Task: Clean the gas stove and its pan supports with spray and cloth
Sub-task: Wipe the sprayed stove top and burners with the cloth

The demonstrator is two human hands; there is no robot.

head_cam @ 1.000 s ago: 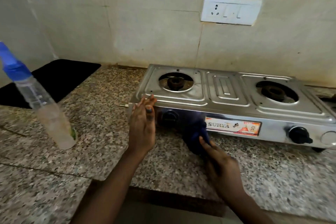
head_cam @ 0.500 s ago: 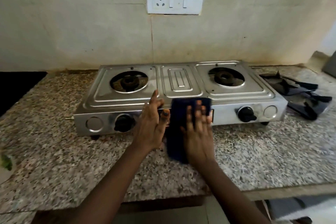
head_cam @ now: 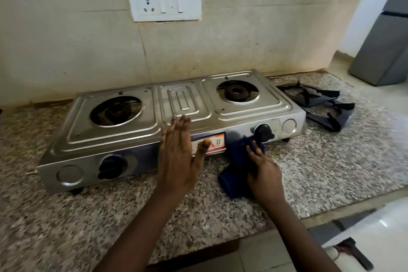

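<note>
A steel two-burner gas stove (head_cam: pixel 183 104) stands on the speckled granite counter (head_cam: pixel 88 212), its burners bare. My left hand (head_cam: pixel 178 157) lies flat and open against the middle of the stove's front edge, fingers together pointing up. My right hand (head_cam: pixel 262 172) grips a dark blue cloth (head_cam: pixel 236 168) and presses its top against the front panel beside the right black knob (head_cam: pixel 263 132). Two black pan supports (head_cam: pixel 320 104) lie stacked on the counter to the right of the stove. The spray bottle is out of view.
A white socket and switch plate (head_cam: pixel 164 4) sits on the tiled wall behind the stove. A grey cabinet or fridge (head_cam: pixel 384 46) stands at the far right. The counter's front edge runs below my forearms, with pale floor beyond.
My right hand has carried the cloth rightwards along the front panel, from the left knob past the label to the right knob. My left hand followed to the middle. The view swung right, losing the spray bottle.
</note>
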